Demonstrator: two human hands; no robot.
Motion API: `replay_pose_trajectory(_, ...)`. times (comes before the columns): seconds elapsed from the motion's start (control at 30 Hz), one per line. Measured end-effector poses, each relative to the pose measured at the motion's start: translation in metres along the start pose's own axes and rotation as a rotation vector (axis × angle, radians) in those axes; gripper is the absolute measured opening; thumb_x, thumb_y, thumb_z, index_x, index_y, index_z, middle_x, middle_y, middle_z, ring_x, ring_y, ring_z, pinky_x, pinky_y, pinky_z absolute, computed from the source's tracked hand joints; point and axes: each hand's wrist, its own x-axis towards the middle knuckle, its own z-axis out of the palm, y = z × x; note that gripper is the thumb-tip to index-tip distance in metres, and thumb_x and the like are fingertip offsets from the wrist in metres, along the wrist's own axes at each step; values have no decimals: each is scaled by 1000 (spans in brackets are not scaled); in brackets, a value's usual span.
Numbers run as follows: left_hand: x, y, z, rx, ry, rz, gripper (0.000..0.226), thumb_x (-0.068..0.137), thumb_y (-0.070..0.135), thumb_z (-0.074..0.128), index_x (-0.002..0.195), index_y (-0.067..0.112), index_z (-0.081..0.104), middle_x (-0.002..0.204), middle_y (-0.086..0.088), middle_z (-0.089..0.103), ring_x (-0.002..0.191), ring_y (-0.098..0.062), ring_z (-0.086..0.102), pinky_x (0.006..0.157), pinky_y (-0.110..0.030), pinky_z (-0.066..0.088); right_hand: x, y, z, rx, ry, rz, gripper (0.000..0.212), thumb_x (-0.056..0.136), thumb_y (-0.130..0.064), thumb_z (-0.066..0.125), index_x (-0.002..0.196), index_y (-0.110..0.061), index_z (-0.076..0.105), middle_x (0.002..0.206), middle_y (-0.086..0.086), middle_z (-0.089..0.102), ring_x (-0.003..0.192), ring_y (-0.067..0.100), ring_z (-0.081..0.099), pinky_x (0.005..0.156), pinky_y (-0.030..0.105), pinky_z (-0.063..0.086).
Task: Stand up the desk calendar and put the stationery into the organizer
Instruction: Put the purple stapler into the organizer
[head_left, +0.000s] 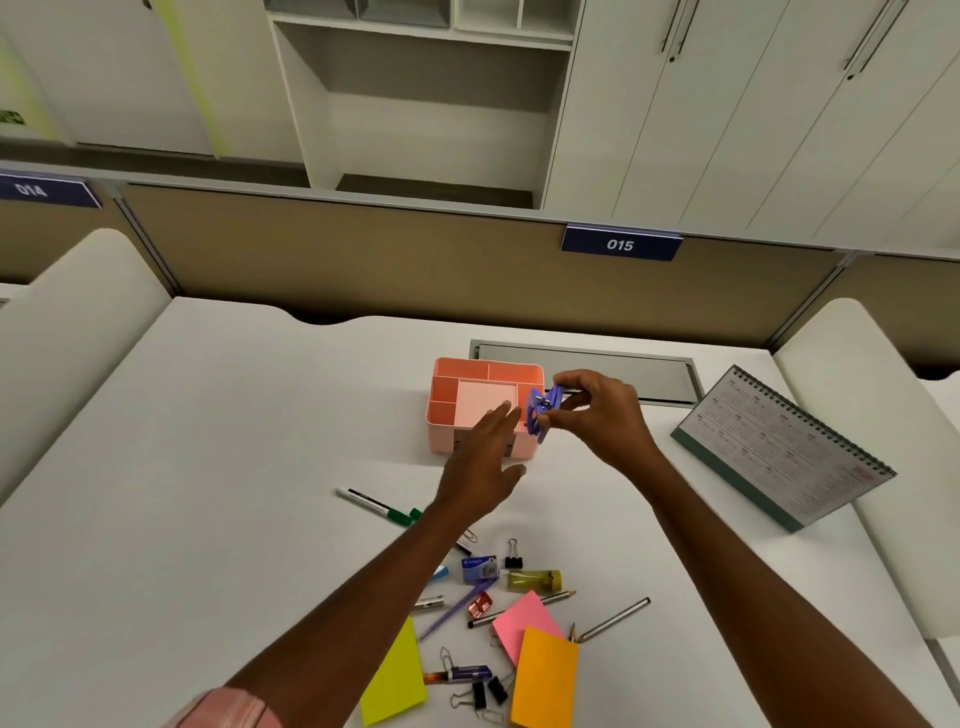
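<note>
Far left, a blue sign (31, 189) reads "014". Mid-worktop (208, 467), the left hand (483, 452), grip spread, is over the pink organizer (467, 374)'s near edge. Loose stationery (545, 675) lies nearer. The right hand (597, 410)'s grip pinches a purple item (540, 413) beside the organizer. A second sign (620, 245) reads "015". At right lies the desk calendar (779, 447), print unreadable.

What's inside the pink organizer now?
The organizer looks empty where visible. Its front right corner is covered by the left hand and the purple object held by the right hand.
</note>
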Motion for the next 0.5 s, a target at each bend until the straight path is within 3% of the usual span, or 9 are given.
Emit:
replay_pose_trajectory(0.13,9,-9,9,188,-105,35,85,97,33,68,164,20,17,171,3,16,159,-20,12,125,-47,29,20,7,6,-1,60,-3,58,71,-25,93,122,-13,68,111,0,72,82,1,68,60,6,51)
replay_pose_trajectory(0.23,12,-17,15,275,-172,31,88,98,34,67,165,19,12,172,3,9,159,-19,7,124,-43,28,30,16,15,-11,62,-1,56,72,-24,92,121,-13,67,113,2,72,85,9,69,60,6,50)
replay_pose_trajectory(0.4,12,-23,25,313,-142,45,92,96,28,69,165,19,7,173,3,5,159,-19,5,121,-38,32,41,32,28,-68,-7,-24,57,73,-20,93,122,-11,66,113,3,71,87,13,71,71,19,58)
replay_pose_trajectory(0.5,11,-23,29,296,-128,44,92,97,24,68,165,18,6,173,2,2,160,-19,2,122,-36,30,47,41,35,-201,-90,-64,55,74,-19,91,123,-13,67,118,4,71,87,16,69,71,20,55)
